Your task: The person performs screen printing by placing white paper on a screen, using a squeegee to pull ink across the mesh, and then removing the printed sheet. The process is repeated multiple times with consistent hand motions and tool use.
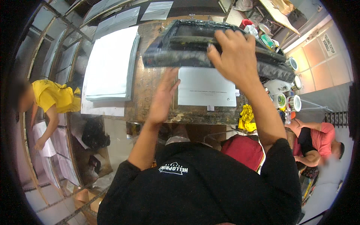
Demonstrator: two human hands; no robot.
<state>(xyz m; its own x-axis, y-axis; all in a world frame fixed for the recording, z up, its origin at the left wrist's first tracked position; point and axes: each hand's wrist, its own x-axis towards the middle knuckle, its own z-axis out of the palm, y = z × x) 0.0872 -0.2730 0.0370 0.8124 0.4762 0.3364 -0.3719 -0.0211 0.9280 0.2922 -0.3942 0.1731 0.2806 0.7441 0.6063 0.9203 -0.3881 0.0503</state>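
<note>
My right hand point(234, 56) grips the near bar of a black, ink-stained screen-printing frame point(176, 45) that is tilted up above the wooden table point(150, 90). Under the raised frame lies a white printed sheet point(206, 87). My left hand point(164, 95) rests flat, fingers together, on the table at that sheet's left edge, just below the frame's near-left corner.
A tall stack of white sheets point(110, 63) sits on the table's left. Ink cans point(294, 102) and a yellow rag point(246, 117) crowd the right edge. A person in yellow point(48, 99) works at drying racks on the left; a person in pink point(318, 140) sits at the right.
</note>
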